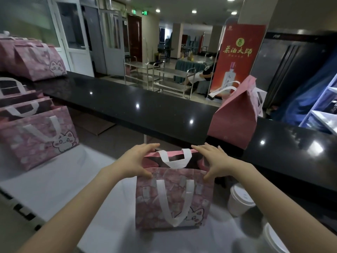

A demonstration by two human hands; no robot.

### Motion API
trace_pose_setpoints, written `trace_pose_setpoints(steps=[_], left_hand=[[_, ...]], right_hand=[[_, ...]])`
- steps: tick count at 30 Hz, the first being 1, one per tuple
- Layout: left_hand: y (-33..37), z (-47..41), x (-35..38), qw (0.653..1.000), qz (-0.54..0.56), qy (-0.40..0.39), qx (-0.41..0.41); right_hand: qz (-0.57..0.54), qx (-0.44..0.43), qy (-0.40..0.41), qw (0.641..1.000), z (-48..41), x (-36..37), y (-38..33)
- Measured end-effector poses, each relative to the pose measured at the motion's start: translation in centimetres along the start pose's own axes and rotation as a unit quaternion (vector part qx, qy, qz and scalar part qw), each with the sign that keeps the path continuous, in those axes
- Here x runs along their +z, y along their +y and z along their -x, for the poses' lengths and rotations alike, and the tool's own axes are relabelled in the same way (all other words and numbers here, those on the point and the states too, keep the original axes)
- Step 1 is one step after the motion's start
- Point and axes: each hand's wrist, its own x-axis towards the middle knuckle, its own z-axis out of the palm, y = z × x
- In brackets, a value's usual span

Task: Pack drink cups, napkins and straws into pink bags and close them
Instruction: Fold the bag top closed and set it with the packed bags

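Left hand (135,162) and right hand (217,161) grip the open top of the pink bag (173,201).

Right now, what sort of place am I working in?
Probably a takeaway packing counter in a restaurant or hotel lobby: long black counter, steel trolleys and a red liquor banner beyond it, a pink bag and lidded cups at hand.
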Motion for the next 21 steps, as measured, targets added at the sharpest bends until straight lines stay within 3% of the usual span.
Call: trace_pose_setpoints(steps=[11, 17, 21], left_hand=[[-2.8, -4.3, 1.0, 0.992, 0.067, 0.065, 0.090], [-4.4, -5.8, 1.8, 0.986, 0.081, 0.089, 0.114], [-4.9, -6.0, 1.9, 0.983, 0.090, 0.089, 0.132]], right_hand=[[-0.118, 0.073, 0.148, 0.979, -1.0, 2.9, -1.2], [-0.137, 0.120, 0.248, 0.952, -0.8, 5.4, -3.3], [-0.102, 0.141, 0.256, 0.951, -0.6, 5.8, -4.0]])
